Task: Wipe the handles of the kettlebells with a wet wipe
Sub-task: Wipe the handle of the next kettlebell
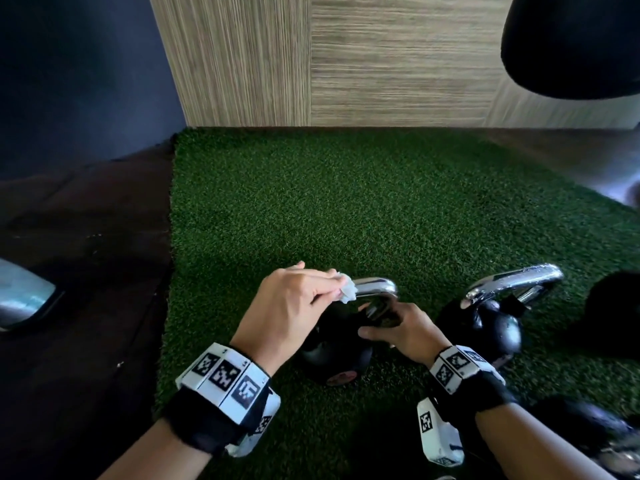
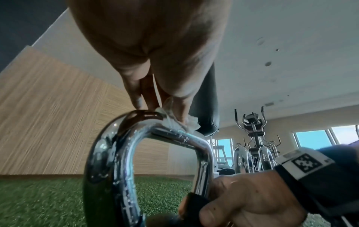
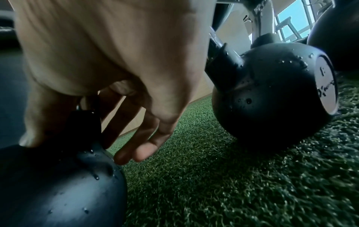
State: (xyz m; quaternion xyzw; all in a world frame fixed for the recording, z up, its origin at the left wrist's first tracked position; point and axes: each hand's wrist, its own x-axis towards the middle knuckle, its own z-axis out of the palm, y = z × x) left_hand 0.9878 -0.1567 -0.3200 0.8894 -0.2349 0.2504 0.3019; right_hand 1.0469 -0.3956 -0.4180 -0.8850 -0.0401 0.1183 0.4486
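Observation:
A black kettlebell [image 1: 334, 355] with a chrome handle [image 1: 375, 285] stands on the green turf. My left hand [image 1: 294, 303] pinches a crumpled white wet wipe [image 1: 347, 289] against the top of that handle; in the left wrist view the wipe [image 2: 186, 122] sits on the wet handle [image 2: 174, 133]. My right hand [image 1: 403, 332] grips the handle's right post where it joins the ball, thumb on the near side [image 3: 35, 122]. A second black kettlebell [image 1: 485, 323] with a chrome handle [image 1: 512, 282] stands to the right, dotted with water drops [image 3: 272, 95].
The green turf mat [image 1: 381, 209] ends at a dark floor [image 1: 86, 271] on the left and a wood-grain wall [image 1: 346, 57] behind. A black punching bag [image 1: 571, 43] hangs upper right. More dark weights [image 1: 613, 313] lie at the right edge. Exercise machines [image 2: 252, 138] stand by the windows.

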